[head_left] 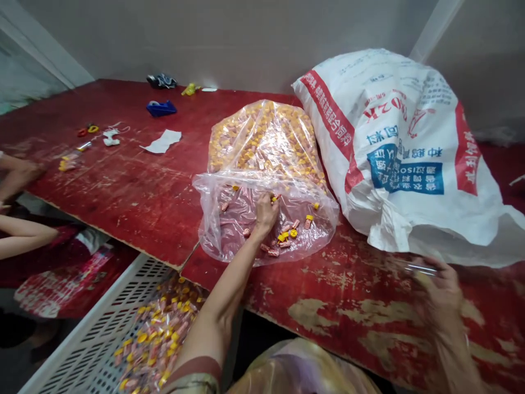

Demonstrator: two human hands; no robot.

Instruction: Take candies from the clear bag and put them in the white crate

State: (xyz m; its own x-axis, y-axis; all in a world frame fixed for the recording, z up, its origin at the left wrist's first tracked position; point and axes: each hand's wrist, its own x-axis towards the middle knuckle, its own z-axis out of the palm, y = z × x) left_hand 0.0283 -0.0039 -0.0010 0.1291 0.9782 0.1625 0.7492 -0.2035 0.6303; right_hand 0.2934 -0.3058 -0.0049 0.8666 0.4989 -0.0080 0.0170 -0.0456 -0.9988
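Note:
My left hand (266,212) reaches into the open mouth of a large clear plastic bag (229,224) lying on the red table (135,186). Its fingers close around small wrapped candies (287,235), yellow and pink, scattered near the opening. The far end of the bag is packed full of the same candies. My right hand (437,290) hovers blurred over the table's front right, pinching a small clear plastic bag (420,269) at its top.
A big white woven sack (402,148) with red and blue print lies right of the clear bag. A white slotted crate (102,334) holding packed candies sits below the table edge. Another person's arms (20,230) are at the left. A tape dispenser (161,108) and paper scrap (164,141) lie farther back.

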